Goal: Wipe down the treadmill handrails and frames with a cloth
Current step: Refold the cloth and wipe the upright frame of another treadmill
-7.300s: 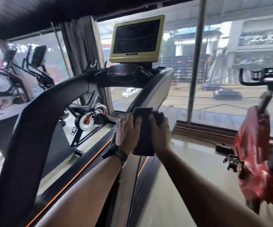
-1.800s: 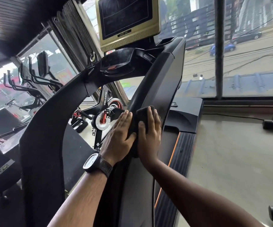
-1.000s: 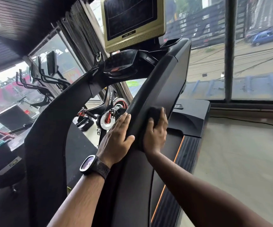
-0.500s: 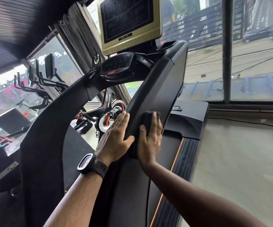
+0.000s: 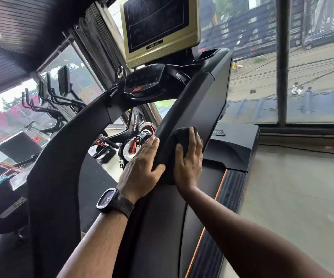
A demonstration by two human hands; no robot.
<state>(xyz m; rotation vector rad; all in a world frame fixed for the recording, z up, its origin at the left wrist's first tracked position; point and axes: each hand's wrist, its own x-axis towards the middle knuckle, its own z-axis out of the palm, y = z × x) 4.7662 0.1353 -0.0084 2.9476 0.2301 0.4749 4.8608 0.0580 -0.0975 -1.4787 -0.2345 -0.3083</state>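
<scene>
My right grip (image 5: 189, 159) flat, fingers straight, pressing black cloth (image 5: 183, 135) | cloth has only shuttled over one stretch of right handrail (image 5: 184, 107) | my left grip (image 5: 142, 163) flat, bracing | higher up likely unwiped

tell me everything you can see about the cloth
The cloth is dark, nearly black, soft-looking and bunched into a wad. It lies against the outer side of the treadmill's right handrail, partway up its slope. The right hand presses it there with straight fingers laid over it, so only its upper part shows beside the thumb. The left hand rests on the rail's inner side; whether it touches the cloth cannot be told.
</scene>
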